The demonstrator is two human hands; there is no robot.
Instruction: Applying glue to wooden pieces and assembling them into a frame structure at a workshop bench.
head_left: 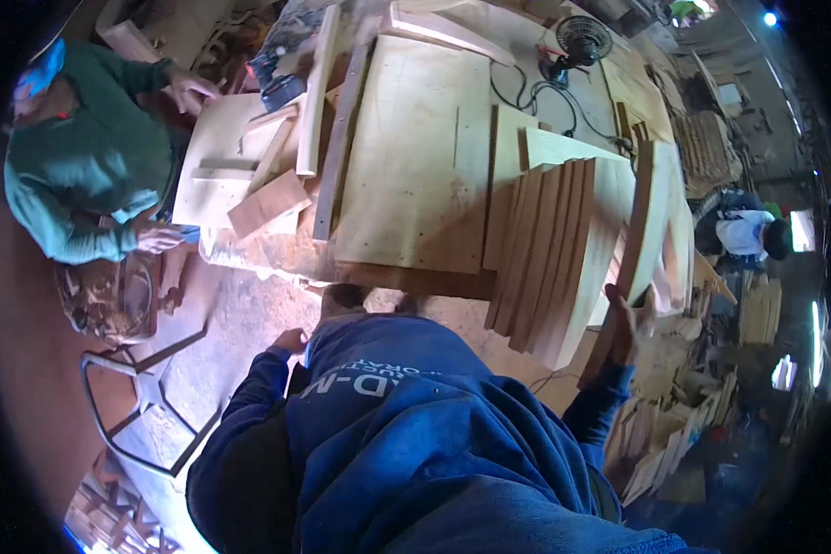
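Observation:
My right hand [626, 325] grips the near end of a long wooden board [648, 217], thumb on one side and fingers on the other. The board stands on edge at the right end of the workbench. Just left of it is a stack of thick wooden boards [552, 249], set side by side on edge and jutting past the bench's near edge. My left hand [291, 342] hangs low beside my body, away from the bench. Its fingers look loose, with nothing seen in them. A large pale plywood panel [415, 152] lies flat in front of me.
A co-worker in a green top [92, 152] stands at the left by plywood with wood offcuts [270, 203] and a cordless drill [277, 83]. A black fan [582, 42] with cables stands at the back. A metal frame [148, 392] is on the left floor; another person [743, 231] is far right.

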